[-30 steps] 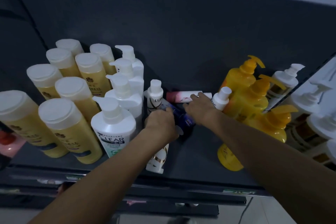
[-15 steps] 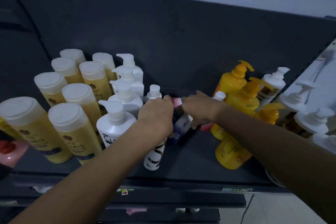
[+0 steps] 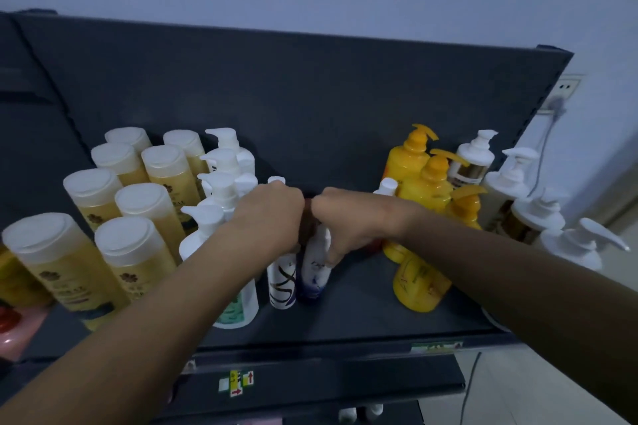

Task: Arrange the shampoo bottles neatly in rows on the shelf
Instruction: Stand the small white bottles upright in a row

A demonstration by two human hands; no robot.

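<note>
On the dark shelf, my left hand is closed over the top of a small white bottle with a dark swirl, which stands upright. Touching it on the right, my right hand grips the top of a white-and-purple bottle, upright beside the swirl bottle. A dark reddish piece shows between my hands; I cannot tell what it is. Amber bottles with white caps and white pump bottles stand in rows to the left.
Yellow pump bottles cluster at the right, one leaning near the front. White pump bottles with brown-gold labels fill the far right. A wall socket with a plug is behind. A pink object sits at the lower left.
The white-and-purple bottle went from lying flat to standing upright beside the swirl bottle. Both hands rose and came together over the bottle tops. The view tilted up.
</note>
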